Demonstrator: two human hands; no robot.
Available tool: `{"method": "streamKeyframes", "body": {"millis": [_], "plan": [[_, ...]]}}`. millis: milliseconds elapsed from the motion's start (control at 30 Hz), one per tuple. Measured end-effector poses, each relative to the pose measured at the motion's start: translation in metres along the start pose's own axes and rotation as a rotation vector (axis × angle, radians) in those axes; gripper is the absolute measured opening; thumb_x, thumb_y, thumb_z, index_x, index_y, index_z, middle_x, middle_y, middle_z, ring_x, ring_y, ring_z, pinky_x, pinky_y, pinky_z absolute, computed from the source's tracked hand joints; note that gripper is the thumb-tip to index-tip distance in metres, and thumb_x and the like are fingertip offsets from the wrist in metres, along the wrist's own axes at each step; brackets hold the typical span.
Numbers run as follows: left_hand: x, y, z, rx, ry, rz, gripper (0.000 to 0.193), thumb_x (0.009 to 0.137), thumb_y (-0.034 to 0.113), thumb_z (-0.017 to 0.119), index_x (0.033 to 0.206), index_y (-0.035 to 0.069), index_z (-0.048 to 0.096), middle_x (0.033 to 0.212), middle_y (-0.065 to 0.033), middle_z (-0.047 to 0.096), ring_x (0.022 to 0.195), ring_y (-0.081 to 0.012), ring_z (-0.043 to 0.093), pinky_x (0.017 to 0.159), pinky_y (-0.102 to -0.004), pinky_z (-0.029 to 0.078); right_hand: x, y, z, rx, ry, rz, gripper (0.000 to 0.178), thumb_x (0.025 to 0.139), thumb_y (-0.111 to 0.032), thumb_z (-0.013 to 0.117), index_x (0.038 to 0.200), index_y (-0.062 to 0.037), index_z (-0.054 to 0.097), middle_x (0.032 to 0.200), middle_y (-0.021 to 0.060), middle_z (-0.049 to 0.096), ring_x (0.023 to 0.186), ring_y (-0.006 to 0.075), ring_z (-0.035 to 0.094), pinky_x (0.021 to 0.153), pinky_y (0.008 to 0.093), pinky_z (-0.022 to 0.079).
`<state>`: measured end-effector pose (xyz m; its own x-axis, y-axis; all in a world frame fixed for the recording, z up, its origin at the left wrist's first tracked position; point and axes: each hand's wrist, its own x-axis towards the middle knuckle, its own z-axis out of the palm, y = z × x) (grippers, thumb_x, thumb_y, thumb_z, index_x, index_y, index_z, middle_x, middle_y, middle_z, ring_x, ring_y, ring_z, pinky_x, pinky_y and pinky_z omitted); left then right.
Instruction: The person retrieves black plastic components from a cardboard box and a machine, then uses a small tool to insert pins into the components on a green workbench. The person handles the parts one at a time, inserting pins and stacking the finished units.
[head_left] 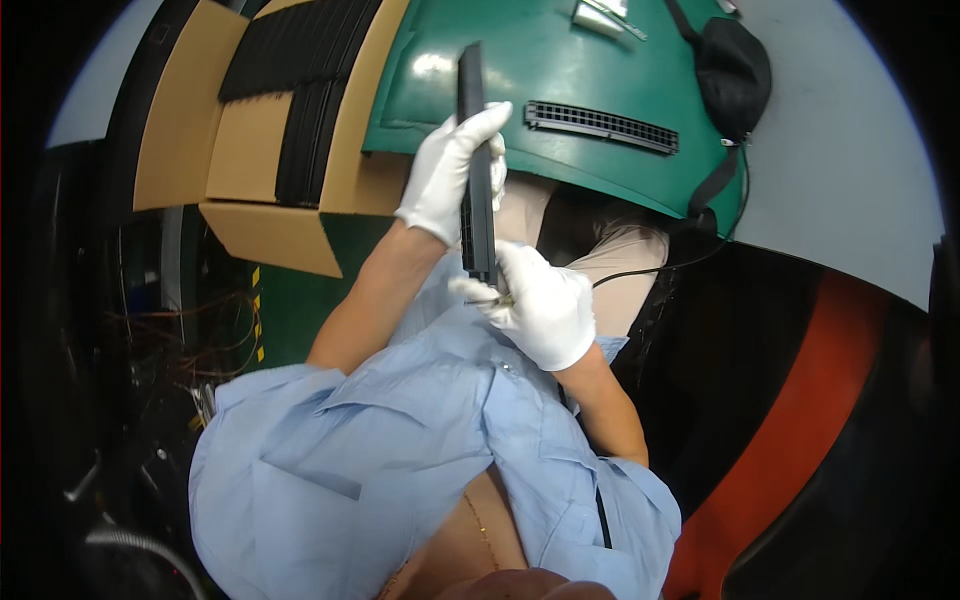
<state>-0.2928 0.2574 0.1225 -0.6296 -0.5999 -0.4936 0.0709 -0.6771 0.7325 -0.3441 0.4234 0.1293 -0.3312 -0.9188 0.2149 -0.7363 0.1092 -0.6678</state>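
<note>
A long, narrow black plastic bar (479, 225) stands almost upright in front of my body, its far end over the green mat. My left hand (437, 185), in a white glove, is wrapped around it near the middle. Gloved in white too, my right hand (548, 308) is closed at the bar's near end. A thin, short, dark piece pokes out between its fingers, too small to name. On the mat, to the right of the held bar, lies a slotted black plastic bar (600, 127) with rows of openings.
An open cardboard box (175, 120) at the left holds stacked black bars (290, 50). The green mat (450, 110) covers part of a grey table (850, 130). A black pouch (735, 70) with a strap and cable lies at the mat's right edge. Small silvery items (605, 17) lie farther back.
</note>
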Motion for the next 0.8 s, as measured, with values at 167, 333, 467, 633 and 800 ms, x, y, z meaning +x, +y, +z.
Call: {"method": "streamKeyframes", "body": {"millis": [167, 333, 467, 633, 800], "plan": [[0.0, -0.013, -0.006, 0.038, -0.012, -0.041, 0.045, 0.097, 0.037, 0.062, 0.116, -0.003, 0.059, 0.062, 0.0021, 0.046, 0.043, -0.0084, 0.044, 0.037, -0.0233, 0.035, 0.003, 0.016, -0.009, 0.148, 0.058, 0.035, 0.027, 0.089, -0.024, 0.069, 0.105, -0.0071, 0.056, 0.084, 0.0108, 0.064, 0.066, 0.0291, 0.065, 0.058, 0.0377, 0.052], [-0.003, -0.021, 0.001, 0.097, -0.033, -0.082, 0.046, 0.098, 0.041, 0.061, 0.109, -0.003, 0.061, 0.059, 0.0015, 0.044, 0.041, -0.0077, 0.042, 0.036, -0.0232, 0.033, 0.026, 0.042, 0.001, -0.032, 0.259, -0.316, 0.013, 0.08, -0.009, 0.071, 0.087, -0.0105, 0.06, 0.077, 0.0044, 0.06, 0.059, 0.0237, 0.058, 0.053, 0.034, 0.046], [0.0, -0.023, -0.004, 0.102, -0.057, -0.102, 0.04, 0.098, 0.039, 0.062, 0.103, -0.001, 0.061, 0.056, 0.0022, 0.041, 0.037, -0.0077, 0.039, 0.035, -0.0246, 0.031, 0.015, 0.037, -0.005, -0.129, 0.119, -0.364, 0.014, 0.076, -0.01, 0.072, 0.087, -0.0107, 0.062, 0.079, 0.003, 0.061, 0.058, 0.0204, 0.057, 0.051, 0.0325, 0.044], [0.0, -0.022, -0.002, 0.138, -0.034, -0.084, 0.04, 0.097, 0.041, 0.062, 0.101, 0.002, 0.061, 0.053, 0.0035, 0.039, 0.037, -0.0072, 0.037, 0.036, -0.0242, 0.03, -0.003, 0.026, -0.01, -0.174, -0.004, -0.385, 0.028, 0.067, -0.009, 0.074, 0.094, -0.0092, 0.065, 0.081, 0.0021, 0.064, 0.057, 0.0185, 0.057, 0.05, 0.0313, 0.043], [0.002, -0.025, -0.003, 0.143, -0.009, -0.092, 0.041, 0.097, 0.042, 0.062, 0.1, 0.002, 0.061, 0.053, 0.0038, 0.039, 0.037, -0.0069, 0.037, 0.036, -0.024, 0.029, -0.015, 0.024, 0.0, -0.125, 0.082, -0.415, 0.014, 0.076, -0.015, 0.068, 0.088, -0.0119, 0.062, 0.074, -0.0009, 0.053, 0.056, 0.0139, 0.05, 0.048, 0.0293, 0.038]]}}
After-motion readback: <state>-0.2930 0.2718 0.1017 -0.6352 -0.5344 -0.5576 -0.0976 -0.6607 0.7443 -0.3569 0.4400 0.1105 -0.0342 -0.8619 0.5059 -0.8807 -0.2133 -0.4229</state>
